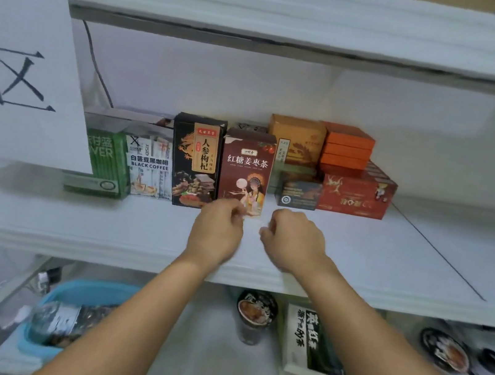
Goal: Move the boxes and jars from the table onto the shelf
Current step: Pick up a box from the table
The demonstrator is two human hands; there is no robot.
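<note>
Brown box (246, 167) looks placed on shelf (390, 261). Left hand (216, 231) curled at its near edge, grip unclear. Right hand (292, 243) curled, empty. Next: fetch another box.

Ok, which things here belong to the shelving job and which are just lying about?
Job: brown tea box, black ginseng box, black coffee box, red box, shelf; below, dark-lidded jar, white tea box.
Lying about: paper sign, blue basin, plastic bottle.

Shop or stockroom: white shelf (358, 260) stocked with packaged tea boxes (245, 171).
</note>
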